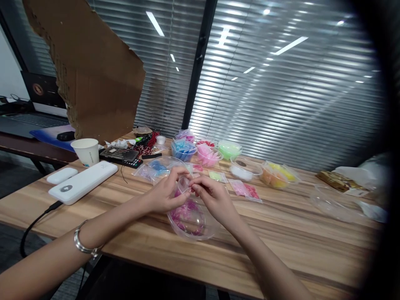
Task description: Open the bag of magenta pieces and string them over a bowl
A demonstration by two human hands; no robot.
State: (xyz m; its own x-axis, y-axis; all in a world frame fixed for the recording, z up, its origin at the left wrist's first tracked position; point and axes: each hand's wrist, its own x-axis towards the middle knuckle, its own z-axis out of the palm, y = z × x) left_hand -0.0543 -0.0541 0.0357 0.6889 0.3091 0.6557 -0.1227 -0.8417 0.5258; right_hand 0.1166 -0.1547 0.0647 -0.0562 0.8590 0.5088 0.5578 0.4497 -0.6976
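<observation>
While both hands [167,193] pinch clear plastic [183,183], bowl [195,237] beneath near front edge [150,265], tabletop [290,229] stretching right

From where I sat, I could read no word, brand or number for certain. The paper cup [85,152] carried a small greenish print, too tiny for me to make out. On the white power bank [84,181] I saw faint grey marks near the far end, which I could not resolve into figures. The laptop [46,93] bore a round orange-brown sticker [38,89], its design blurred. The remote control [136,163] had coloured buttons whose markings were too small to read.
</observation>
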